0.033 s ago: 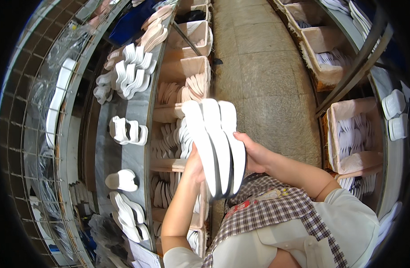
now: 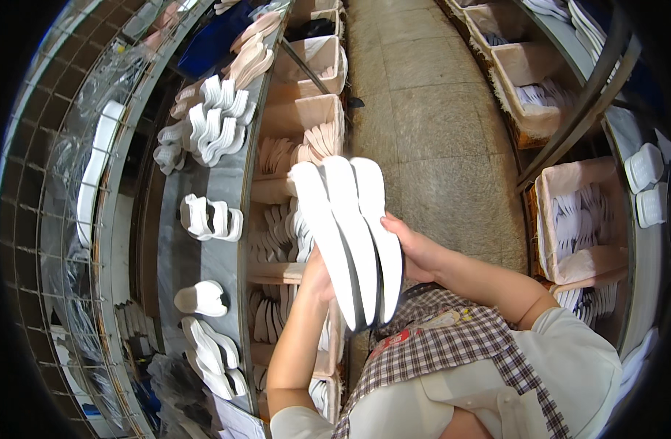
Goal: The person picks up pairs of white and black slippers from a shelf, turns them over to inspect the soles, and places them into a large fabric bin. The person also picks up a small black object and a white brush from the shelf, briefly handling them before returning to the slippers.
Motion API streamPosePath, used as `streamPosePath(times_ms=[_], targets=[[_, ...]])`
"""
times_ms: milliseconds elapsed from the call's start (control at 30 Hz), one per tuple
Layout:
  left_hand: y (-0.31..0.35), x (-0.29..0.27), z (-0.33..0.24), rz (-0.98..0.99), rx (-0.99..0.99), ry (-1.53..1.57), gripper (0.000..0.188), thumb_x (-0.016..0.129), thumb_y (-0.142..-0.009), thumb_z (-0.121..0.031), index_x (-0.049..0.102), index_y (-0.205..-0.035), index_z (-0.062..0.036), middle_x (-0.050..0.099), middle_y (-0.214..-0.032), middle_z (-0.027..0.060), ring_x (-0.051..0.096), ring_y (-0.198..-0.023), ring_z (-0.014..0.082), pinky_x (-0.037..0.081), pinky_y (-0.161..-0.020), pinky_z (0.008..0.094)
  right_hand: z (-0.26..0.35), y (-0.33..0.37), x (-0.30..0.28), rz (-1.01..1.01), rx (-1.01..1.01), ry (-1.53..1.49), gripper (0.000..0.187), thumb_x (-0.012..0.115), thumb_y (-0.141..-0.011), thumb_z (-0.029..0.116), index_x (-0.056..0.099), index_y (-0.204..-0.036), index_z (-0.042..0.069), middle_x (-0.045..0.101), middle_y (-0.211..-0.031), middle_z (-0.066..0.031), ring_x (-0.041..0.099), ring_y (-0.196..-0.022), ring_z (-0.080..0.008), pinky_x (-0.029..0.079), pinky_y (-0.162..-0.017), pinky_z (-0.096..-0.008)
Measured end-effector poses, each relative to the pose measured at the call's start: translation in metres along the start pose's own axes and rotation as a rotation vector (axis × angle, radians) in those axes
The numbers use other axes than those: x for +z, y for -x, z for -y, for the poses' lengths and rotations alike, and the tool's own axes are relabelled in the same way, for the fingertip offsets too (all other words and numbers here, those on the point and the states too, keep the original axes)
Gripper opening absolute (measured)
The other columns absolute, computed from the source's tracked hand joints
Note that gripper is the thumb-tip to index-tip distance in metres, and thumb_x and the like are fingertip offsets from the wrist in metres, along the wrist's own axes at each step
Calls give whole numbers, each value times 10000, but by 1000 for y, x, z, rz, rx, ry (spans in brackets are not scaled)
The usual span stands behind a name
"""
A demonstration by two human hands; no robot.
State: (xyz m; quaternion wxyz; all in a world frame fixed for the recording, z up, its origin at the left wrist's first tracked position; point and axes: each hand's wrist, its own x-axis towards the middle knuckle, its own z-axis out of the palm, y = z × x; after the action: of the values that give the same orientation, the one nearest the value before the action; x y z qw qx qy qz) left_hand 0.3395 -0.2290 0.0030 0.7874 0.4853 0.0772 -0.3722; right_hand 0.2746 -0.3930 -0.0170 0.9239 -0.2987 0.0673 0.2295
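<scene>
Between my two hands is a stack of three white shoe soles (image 2: 357, 234), fanned side by side, with dark strips showing between them. My left hand (image 2: 319, 279) is closed on the left edge of the stack, and its fingers are mostly hidden behind the soles. On the opposite edge, my right hand (image 2: 414, 252) grips with the thumb at the front; its other fingers are out of sight behind. The soles stand tilted in front of my checked apron (image 2: 438, 336), their narrower ends toward me.
To the left, a grey shelf (image 2: 171, 256) bears groups of white soles (image 2: 220, 121) and pinkish ones (image 2: 251, 58). Cloth-lined baskets (image 2: 335, 110) full of soles line its lower side. Across the tiled aisle (image 2: 445, 132) stand more baskets (image 2: 580, 267) and a slanting metal bar (image 2: 577, 121).
The stack of soles has tipped slightly, its far ends shifting a little up and to the left. Both hands keep their hold.
</scene>
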Motion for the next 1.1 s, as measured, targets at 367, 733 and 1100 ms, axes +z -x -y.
streamPosePath(times_ms=[367,733,1100], targets=[[3,25,-20,-18,171,121,343,449,-946,-149,474,-1211,67,597,-1104,174,638,-926,231,565,-731,298,20,7,-1,-45,-450,770,767,450,-904,356,58,-1433,-39,24,-1475,-248,38,-1375,-368,98,-1117,-445],[-4,39,-36,19,272,116,345,440,-949,-154,470,-1214,64,593,-1111,173,633,-935,233,561,-740,302,40,18,-3,-5,-384,1066,1006,639,-779,478,75,-1418,-56,104,-1396,-303,127,-1310,-458,189,-1086,-478],[-3,40,-38,12,305,113,346,432,-951,-158,467,-1217,61,589,-1119,172,628,-944,235,557,-749,306,43,25,0,2,-422,1076,1053,728,-690,471,149,-1411,-31,171,-1370,-276,166,-1297,-432,198,-1081,-465]])
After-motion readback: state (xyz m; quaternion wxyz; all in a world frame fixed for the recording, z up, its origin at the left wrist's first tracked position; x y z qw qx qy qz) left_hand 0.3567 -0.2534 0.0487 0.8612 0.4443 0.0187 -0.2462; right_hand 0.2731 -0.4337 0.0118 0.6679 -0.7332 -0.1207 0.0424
